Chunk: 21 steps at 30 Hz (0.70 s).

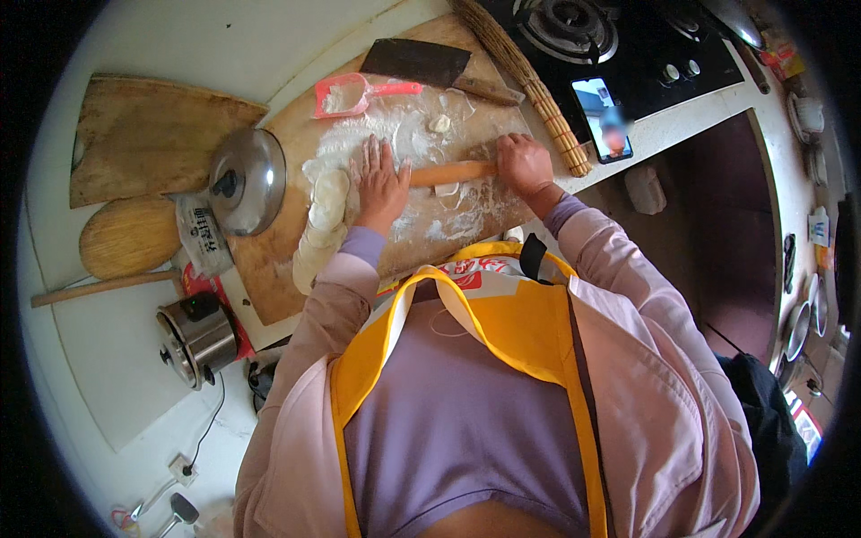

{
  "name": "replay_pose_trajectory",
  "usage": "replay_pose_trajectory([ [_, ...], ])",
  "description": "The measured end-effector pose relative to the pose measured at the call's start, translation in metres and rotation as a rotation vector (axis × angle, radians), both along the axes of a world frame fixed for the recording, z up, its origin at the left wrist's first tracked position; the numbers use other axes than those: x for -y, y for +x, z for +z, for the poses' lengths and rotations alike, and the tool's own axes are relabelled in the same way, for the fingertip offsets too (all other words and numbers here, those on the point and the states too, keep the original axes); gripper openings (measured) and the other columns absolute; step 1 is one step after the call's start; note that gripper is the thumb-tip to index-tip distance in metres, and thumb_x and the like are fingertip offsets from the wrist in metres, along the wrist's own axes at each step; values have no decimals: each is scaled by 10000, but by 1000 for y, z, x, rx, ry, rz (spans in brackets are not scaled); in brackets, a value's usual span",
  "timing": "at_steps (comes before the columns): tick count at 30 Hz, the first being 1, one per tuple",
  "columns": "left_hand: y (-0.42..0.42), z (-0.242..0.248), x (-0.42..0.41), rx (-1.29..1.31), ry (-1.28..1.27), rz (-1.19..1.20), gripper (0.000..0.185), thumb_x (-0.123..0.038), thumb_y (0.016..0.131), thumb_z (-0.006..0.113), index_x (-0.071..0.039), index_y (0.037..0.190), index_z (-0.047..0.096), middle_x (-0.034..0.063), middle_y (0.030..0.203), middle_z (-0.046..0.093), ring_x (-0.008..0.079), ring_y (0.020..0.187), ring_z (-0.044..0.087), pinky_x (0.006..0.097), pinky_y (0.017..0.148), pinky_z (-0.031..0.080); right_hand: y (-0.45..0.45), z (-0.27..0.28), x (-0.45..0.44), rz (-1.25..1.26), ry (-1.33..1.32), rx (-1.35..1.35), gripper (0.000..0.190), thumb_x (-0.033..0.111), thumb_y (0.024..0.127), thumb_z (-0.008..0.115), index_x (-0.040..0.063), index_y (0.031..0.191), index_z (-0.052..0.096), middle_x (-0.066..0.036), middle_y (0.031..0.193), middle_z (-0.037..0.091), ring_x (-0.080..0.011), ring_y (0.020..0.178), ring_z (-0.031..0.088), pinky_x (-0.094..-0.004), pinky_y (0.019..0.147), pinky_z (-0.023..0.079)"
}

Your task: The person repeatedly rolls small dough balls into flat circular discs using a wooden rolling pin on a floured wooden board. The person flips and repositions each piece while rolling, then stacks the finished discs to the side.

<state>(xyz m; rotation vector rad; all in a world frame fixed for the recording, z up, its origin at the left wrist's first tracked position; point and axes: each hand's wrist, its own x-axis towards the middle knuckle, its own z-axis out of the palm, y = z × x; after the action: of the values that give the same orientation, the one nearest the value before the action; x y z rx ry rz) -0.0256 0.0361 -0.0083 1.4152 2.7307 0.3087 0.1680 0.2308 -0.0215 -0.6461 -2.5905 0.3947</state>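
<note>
On a floured wooden board point(269, 269), my right hand point(525, 167) is closed around the right end of a wooden rolling pin point(454, 174). My left hand point(381, 185) lies flat with fingers spread, its thumb side at the pin's left end; whether it presses on the pin or on something beneath is not clear. A long twisted roll of pale dough point(324, 222) rests just left of that hand. Partly under the pin shows a small pale piece point(446, 189), and a small dough lump point(440, 124) sits above it. Loose flour surrounds both hands.
Behind the hands lie a pink scoop point(350, 95) with flour and a cleaver point(417, 62). A bundled-straw brush point(538, 94) and a phone point(601, 121) border the gas stove point(646, 87). Leftward are a metal lid point(247, 181), a plastic bag point(204, 232) and a steel pot point(200, 339).
</note>
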Motion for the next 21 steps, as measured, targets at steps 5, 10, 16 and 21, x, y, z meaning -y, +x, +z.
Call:
replay_pose_trajectory([
  [5,45,13,46,115,-145,-82,642,-339,898,498,11,1394,289,239,1464,231,387,1368,191,549,1101,80,37,1,25,87,-129,32,81,139,749,549,76,794,574,-130,770,594,-311,734,592,-435,645,477],
  [10,7,-3,14,43,-12,-41,657,-355,884,506,4,1393,298,209,1468,251,377,1370,196,547,1099,95,8,-8,6,34,-112,25,105,175,768,562,74,794,572,-130,779,602,-319,734,594,-428,657,479],
  [16,16,5,14,15,4,-54,622,-352,888,500,1,1373,333,203,1464,263,369,1368,204,544,1096,104,16,4,10,42,-121,86,124,179,761,568,71,822,575,-128,785,599,-311,753,599,-411,664,490],
  [21,43,18,39,73,-52,-89,585,-326,893,496,10,1351,356,217,1450,278,375,1358,216,537,1096,112,38,13,32,37,-175,101,121,164,758,561,69,833,570,-133,791,595,-304,753,601,-411,664,496],
])
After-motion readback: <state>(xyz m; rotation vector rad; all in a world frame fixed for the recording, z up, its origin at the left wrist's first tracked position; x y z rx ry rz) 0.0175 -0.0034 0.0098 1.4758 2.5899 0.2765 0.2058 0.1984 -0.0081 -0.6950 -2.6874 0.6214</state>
